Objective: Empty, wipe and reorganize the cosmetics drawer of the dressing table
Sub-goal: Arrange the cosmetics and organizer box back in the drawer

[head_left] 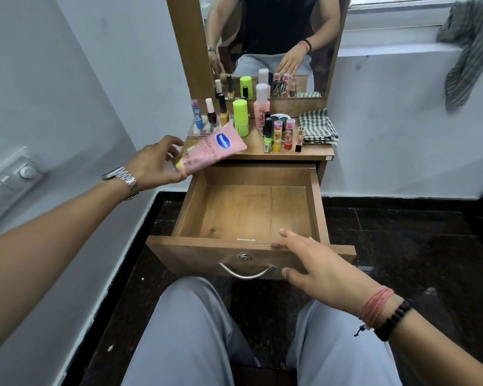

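Left hand (154,162) grips a pink lotion tube (212,151) by its yellow cap end, fingers wrapped round the lower part, tube angled up and away toward the far side. Right hand (313,263) is open, holding nothing, fingertips resting on the front rim of the drawer (195,246), thumb against the drawer face just right of the metal handle (246,271).

Drawer is pulled out between the two hands and looks bare inside. Tube hovers over the drawer's far-left corner, at the tabletop (255,151) edge.

Handling guess: tube is soft plastic, light, squashy; squeeze mid-body and it deforms, maybe oozes if the cap is loose. The stiffer cap end or shoulder is the safer hold, as now. Smooth skin, could slip.

Beyond the left hand, upright on the tabletop: nail polish bottles (217,110), a green stick (240,117), a pink bottle (261,107). Small lip balm tubes (282,133) stand past the right hand; all narrow, easy to topple. The polish is probably glass, so fragile; pinch at the caps or bodies.

Folded checked cloth (317,126) lies far-right of them, limp, easy to grab anywhere for wiping.
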